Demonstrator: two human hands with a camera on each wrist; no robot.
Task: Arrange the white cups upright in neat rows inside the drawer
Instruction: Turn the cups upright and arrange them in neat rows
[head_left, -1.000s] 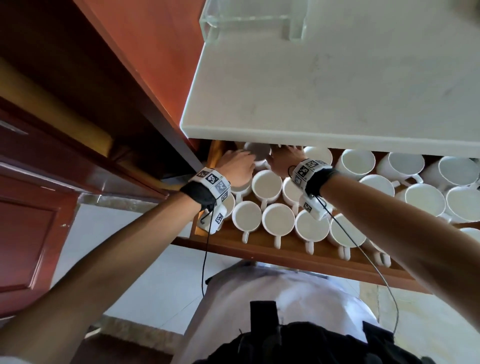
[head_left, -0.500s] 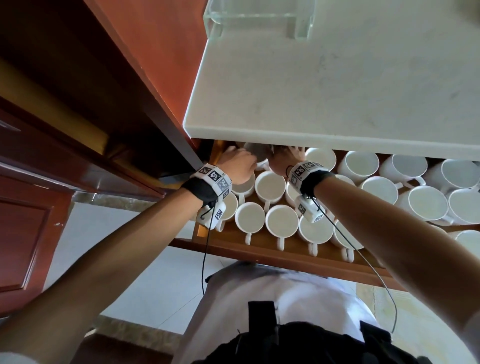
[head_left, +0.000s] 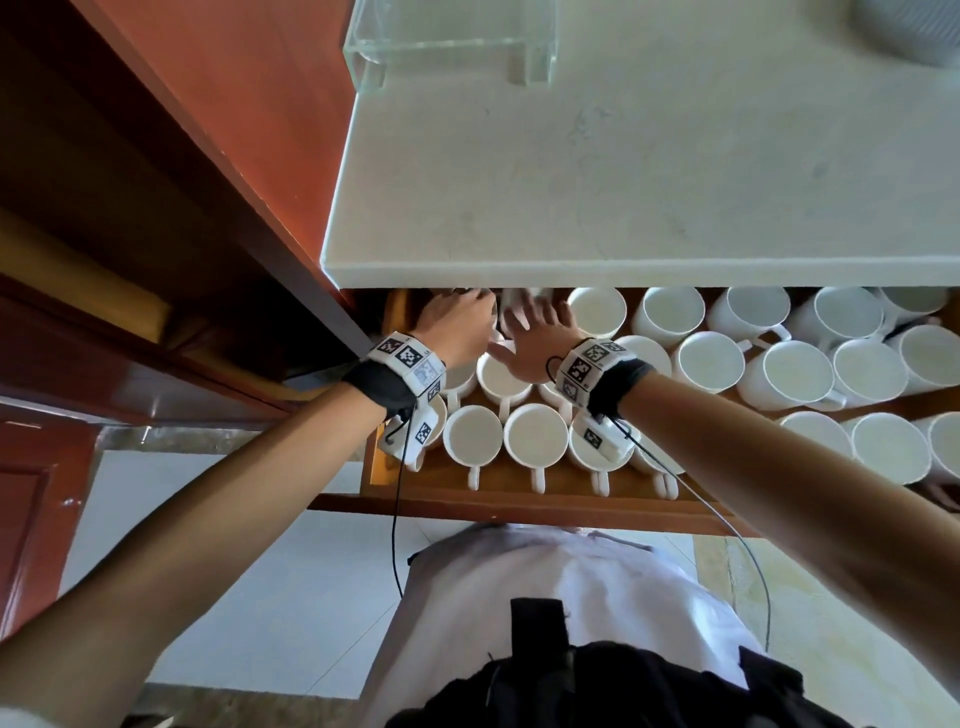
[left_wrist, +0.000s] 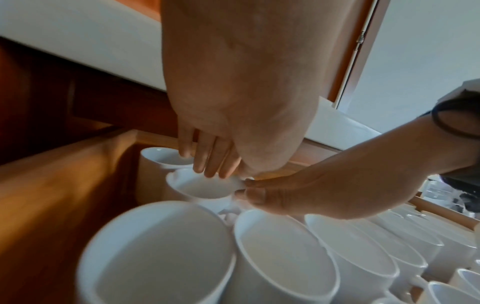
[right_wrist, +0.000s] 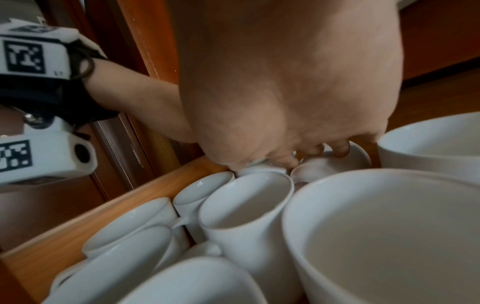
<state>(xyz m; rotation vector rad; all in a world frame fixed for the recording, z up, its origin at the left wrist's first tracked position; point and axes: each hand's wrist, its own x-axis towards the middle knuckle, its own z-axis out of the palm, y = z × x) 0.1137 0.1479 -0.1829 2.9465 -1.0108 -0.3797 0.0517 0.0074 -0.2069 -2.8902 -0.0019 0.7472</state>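
Both your hands are still working in the back-left corner of the drawer (head_left: 519, 500), under the lip of the bench (head_left: 623, 156), just as they were a second ago. What is changing is small: your right hand (head_left: 540, 340) is spreading wider and reaching a little deeper than half a second back, while your left hand (head_left: 457, 327) is keeping its place. In the left wrist view you are setting your left fingertips (left_wrist: 207, 171), nearly straight, on the rim of one cup (left_wrist: 202, 188) that is standing mouth-up beside the drawer's side wall. The thumb is hidden, so I cannot tell whether that hand is pinching the rim or only steadying it. Your right hand is closing on the same cup from the other side, thumb and finger pinching at its side, where the handle seems to be. To my eye you are turning or nudging this cup into line, not lifting it. The cups (head_left: 472, 435) nearest you on the left are already sitting upright in rows, handles toward you. Those to the right are upright too, but their handles are pointing all ways, so much of the task is still waiting.
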